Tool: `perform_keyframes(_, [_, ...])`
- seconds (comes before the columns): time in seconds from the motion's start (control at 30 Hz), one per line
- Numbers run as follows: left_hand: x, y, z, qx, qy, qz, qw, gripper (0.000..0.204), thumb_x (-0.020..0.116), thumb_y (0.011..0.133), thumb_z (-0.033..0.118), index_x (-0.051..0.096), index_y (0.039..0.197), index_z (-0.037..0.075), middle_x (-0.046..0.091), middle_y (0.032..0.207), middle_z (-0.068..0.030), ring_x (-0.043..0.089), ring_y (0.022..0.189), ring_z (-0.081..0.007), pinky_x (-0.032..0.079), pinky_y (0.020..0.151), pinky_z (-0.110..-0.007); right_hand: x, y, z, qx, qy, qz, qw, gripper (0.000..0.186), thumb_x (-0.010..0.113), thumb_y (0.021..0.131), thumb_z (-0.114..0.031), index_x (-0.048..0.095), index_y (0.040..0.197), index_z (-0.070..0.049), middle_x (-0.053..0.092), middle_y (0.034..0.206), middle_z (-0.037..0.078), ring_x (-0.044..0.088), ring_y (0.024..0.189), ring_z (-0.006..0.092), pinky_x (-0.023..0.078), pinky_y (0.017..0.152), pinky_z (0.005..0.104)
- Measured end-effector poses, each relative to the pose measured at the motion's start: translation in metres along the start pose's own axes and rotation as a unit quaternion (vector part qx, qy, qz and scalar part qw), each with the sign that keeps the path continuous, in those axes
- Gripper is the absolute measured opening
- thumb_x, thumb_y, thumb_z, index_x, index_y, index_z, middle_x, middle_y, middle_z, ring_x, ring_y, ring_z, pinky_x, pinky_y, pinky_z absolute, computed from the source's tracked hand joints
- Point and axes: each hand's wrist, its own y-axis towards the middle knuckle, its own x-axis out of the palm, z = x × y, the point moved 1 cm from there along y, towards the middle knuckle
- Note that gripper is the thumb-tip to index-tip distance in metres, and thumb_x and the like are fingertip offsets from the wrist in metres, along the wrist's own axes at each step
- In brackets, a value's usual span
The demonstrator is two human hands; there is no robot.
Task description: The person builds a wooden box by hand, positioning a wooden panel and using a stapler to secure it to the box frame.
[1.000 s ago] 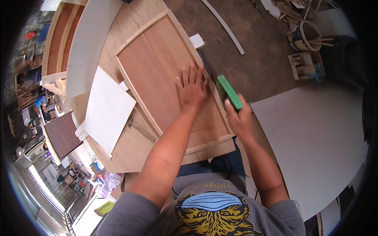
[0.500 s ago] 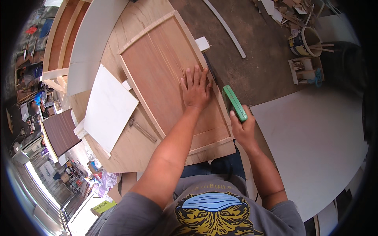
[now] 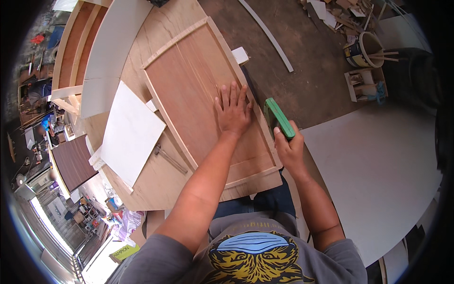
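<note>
A reddish-brown plywood panel (image 3: pixel 189 90) with pale wooden strips along its edges lies flat on a broad plywood sheet (image 3: pixel 142 194). My left hand (image 3: pixel 233 110) rests palm down on the panel, fingers spread, near its right edge strip. Just outside that edge, my right hand (image 3: pixel 289 147) is closed around the rear end of a green boxy hand tool (image 3: pixel 280 118), its exact kind unclear from above. The tool points forward and left, and its underside is hidden. A hammer (image 3: pixel 170 159) lies left of the panel, beside a white board (image 3: pixel 133 132).
A large pale board (image 3: pixel 378 170) spreads out at my right. On the floor beyond are a bucket (image 3: pixel 357 54) with sticks, a small wooden box (image 3: pixel 366 91), wood scraps (image 3: pixel 347 21) and a long thin strip (image 3: pixel 269 35). Another wooden frame (image 3: pixel 75 47) stands at the far left.
The green tool has shifted slightly left and tilted, showing more of its dark side. My left hand stays flat on the panel. The whole view has shifted a little.
</note>
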Motion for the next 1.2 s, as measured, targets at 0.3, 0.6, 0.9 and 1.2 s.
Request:
perform_keyframes(0.3, [-0.003,-0.040,0.008,0.012,0.013,-0.017,1.000,0.068,0.055,0.102,0.043,0.035,0.165,0.028,0.022,0.175,-0.0070,0.018,0.161,-0.0367,0.017,0.124,-0.065,-0.021,-0.053,0.002,0.030,-0.035,-0.012,0.999,0.016,0.068,0.099,-0.011,0.058,0.094,-0.001,0.055,0.065,0.004,0.052,0.064,0.0058,0.044,0.056,0.0303])
perform_keyframes(0.6, [-0.026,-0.090,-0.061,-0.142,-0.028,0.107,0.984,0.073,0.059,0.102,0.047,0.037,0.162,0.012,0.034,0.166,-0.0220,0.027,0.156,-0.0413,0.019,0.125,-0.061,-0.023,-0.066,0.011,0.026,-0.003,0.009,1.000,0.015,0.068,0.099,-0.010,0.058,0.092,-0.002,0.055,0.066,0.002,0.051,0.064,0.0055,0.044,0.057,0.0297])
perform_keyframes(0.9, [-0.027,-0.137,-0.205,-0.372,-0.280,0.182,0.866,0.052,0.056,0.108,0.042,0.054,0.135,-0.002,0.069,0.108,-0.0226,0.066,0.095,-0.0368,0.052,0.084,-0.042,-0.007,-0.073,0.020,-0.012,-0.019,0.020,1.000,0.015,0.069,0.099,-0.010,0.058,0.093,-0.001,0.053,0.066,0.002,0.048,0.065,0.0064,0.042,0.058,0.0286])
perform_keyframes(1.2, [-0.036,-0.142,-0.185,-0.391,-0.278,0.030,0.877,0.048,0.053,0.110,0.044,0.058,0.114,-0.004,0.063,0.087,-0.0148,0.061,0.079,-0.0270,0.049,0.074,-0.041,-0.002,-0.087,0.028,-0.033,-0.051,0.075,0.995,0.016,0.069,0.100,-0.014,0.060,0.098,-0.001,0.054,0.072,0.002,0.048,0.071,0.0078,0.044,0.063,0.0295])
